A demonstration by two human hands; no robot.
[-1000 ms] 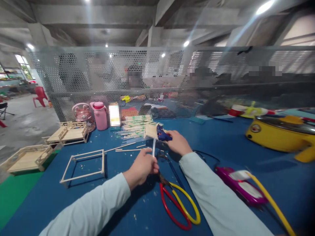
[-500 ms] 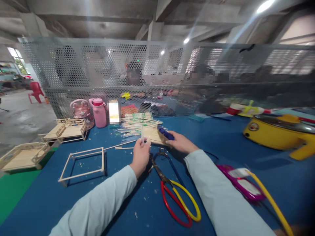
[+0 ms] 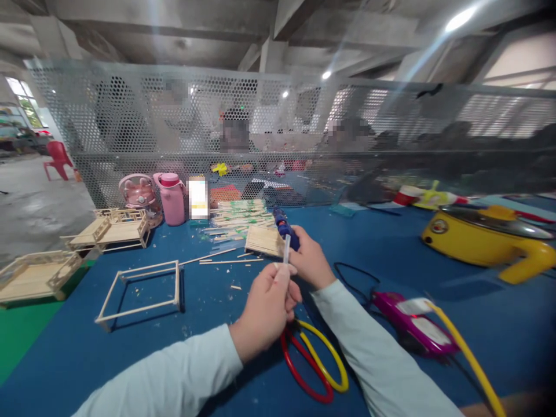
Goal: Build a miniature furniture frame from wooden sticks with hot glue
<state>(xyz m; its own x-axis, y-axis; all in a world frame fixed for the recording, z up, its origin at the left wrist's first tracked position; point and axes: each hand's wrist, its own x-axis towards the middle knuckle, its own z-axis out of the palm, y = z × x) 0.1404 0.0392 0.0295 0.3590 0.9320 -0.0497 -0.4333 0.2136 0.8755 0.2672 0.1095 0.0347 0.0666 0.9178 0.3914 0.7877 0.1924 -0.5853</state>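
My left hand (image 3: 271, 295) pinches a translucent glue stick (image 3: 287, 249) upright between thumb and fingers. Just beyond it, my right hand (image 3: 313, 259) is wrapped round a dark blue glue gun (image 3: 283, 225), whose front end points away and up to the left. A panel of pale wooden sticks (image 3: 263, 240) lies on the table behind the hands, beside the glue gun. Below my left hand are shears with red and yellow handles (image 3: 321, 359); their blades are hidden by the hand.
A stick frame (image 3: 143, 289) and two small wooden bed-like models (image 3: 110, 229) stand left. Loose wooden sticks (image 3: 238, 213) are piled at the back, near a pink bottle (image 3: 172, 200). At right are a purple device (image 3: 417, 324) with a cable and a yellow pan (image 3: 469, 234).
My left hand has moved right and nearer with the glue stick, away from the panel and in front of my right hand. It now covers the shears' blades. The view has shifted slightly.
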